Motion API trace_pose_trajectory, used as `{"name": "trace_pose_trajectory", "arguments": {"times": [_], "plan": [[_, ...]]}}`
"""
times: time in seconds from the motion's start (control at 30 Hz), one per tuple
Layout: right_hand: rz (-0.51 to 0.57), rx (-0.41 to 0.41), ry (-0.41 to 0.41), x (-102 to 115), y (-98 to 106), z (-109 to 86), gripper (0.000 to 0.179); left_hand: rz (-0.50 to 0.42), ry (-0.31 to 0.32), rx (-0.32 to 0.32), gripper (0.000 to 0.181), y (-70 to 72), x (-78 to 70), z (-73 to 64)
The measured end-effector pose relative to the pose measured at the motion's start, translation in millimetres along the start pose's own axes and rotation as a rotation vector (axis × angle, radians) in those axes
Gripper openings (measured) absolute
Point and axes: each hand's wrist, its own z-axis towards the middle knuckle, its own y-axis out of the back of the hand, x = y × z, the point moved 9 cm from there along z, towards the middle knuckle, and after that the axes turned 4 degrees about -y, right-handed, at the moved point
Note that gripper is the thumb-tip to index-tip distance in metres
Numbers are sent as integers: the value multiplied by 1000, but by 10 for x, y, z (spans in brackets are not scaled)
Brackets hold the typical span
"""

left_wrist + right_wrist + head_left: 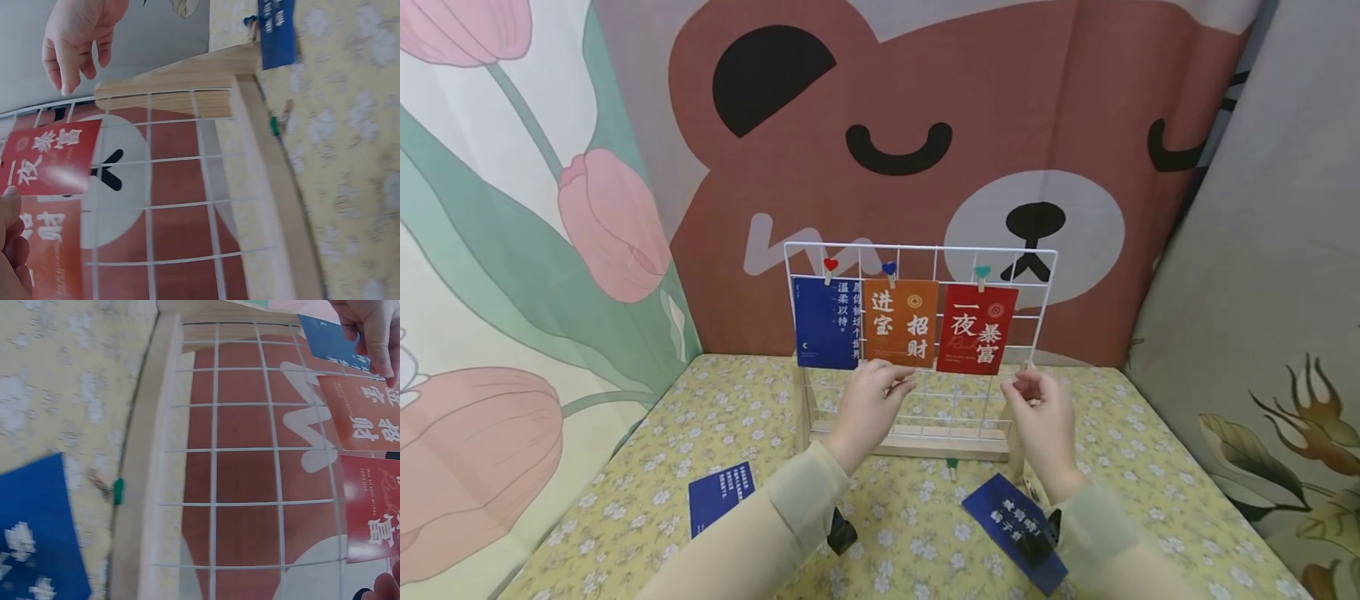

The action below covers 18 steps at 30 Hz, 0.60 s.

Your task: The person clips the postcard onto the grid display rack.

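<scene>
A white wire grid [917, 247] stands upright in a wooden base [940, 448]. Three cards hang side by side on it: a blue card [820, 329], an orange card [898, 310] and a red card [972, 360] with white characters. Small clothespins hold them, topped with a red heart [831, 264], a blue heart [889, 269] and a teal heart [982, 272]. My left hand [871, 408] is before the orange card's lower edge, fingers loosely bent, holding nothing visible. Beside the red card's lower right corner is my right hand [1047, 410], its fingers relaxed and empty in the left wrist view.
On the flowered tablecloth [647, 433] lie a blue card [718, 493] at left and another blue card [992, 504] at right, partly behind my right sleeve. A green-topped clothespin [952, 468] lies before the base. A bear-print cloth [910, 92] hangs behind.
</scene>
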Motion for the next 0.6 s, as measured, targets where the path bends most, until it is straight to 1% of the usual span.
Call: {"name": "trace_pose_trajectory", "arguments": {"times": [0.13,0.23,0.43,0.6], "plan": [[-22,7,-25,-101,11,-105,22,-31,41,-14,22,-34,115,-141],[-48,26,-55,-198,14,-179,23,-58,85,-10,22,-62,196,-240],[-125,117,-150,-446,35,-345,28,-112,180,28,23,-177,337,-461],[-179,165,-202,-644,82,-478,29,-120,231,23,22,-281,441,-626]]}}
